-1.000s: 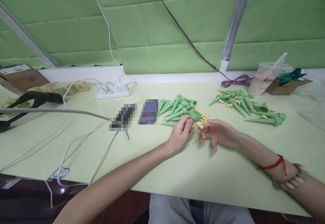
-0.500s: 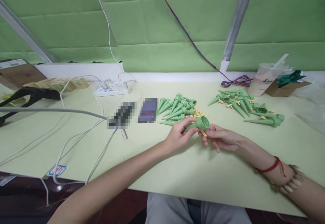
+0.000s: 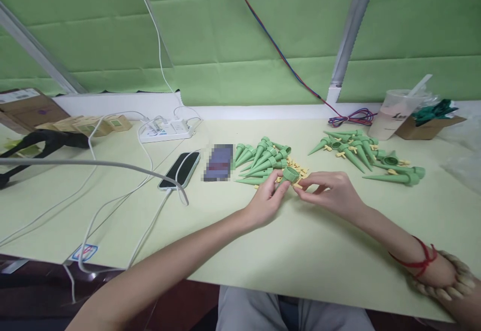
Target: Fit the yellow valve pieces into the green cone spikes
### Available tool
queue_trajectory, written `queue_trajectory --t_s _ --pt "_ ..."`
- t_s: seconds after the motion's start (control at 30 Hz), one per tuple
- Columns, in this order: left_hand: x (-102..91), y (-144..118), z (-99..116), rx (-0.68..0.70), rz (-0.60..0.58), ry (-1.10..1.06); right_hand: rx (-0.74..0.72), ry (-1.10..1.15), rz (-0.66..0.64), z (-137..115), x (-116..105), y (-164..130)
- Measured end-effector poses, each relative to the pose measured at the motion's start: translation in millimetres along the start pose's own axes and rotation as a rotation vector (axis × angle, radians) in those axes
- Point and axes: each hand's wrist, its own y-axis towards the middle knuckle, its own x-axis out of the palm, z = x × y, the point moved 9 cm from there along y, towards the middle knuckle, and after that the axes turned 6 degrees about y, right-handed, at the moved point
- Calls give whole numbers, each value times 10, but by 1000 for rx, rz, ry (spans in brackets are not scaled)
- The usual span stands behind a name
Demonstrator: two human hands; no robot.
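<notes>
My left hand (image 3: 267,200) grips a green plastic cone spike (image 3: 288,176) by its body, the round open end facing right. My right hand (image 3: 329,193) meets it from the right, fingertips pinched on a small yellow piece (image 3: 298,186) at the spike's open end. Just behind both hands lies a pile of green spikes (image 3: 263,158) with loose yellow pieces (image 3: 296,167) beside it. A second group of green spikes with yellow pieces fitted (image 3: 351,148) lies further right.
A phone (image 3: 179,170) on a white cable and a blurred flat item (image 3: 218,162) lie left of the pile. A white power strip (image 3: 165,129) sits at the back, small boxes (image 3: 88,125) and a black tool (image 3: 45,143) at the left, a plastic cup (image 3: 389,114) and cardboard box (image 3: 428,124) at the right.
My left hand lifted a green spike from the pile and then lowered it; my right hand took a yellow piece and brought it up to the spike's open end.
</notes>
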Motion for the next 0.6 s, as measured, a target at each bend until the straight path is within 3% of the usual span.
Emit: queue_trajectory --t_s 0.13,0.2,0.47,0.6 --pt "49 6 1 -23 -35 -246 224 236 -47 181 120 -38" --pt "39 10 -9 -27 -17 -254 254 286 -31 210 131 -47" --pt "70 -14 -15 -11 -41 -113 174 179 -96 168 161 -33" --pt "74 -16 -16 -30 -45 -56 -62 -11 -58 -23 122 -33"
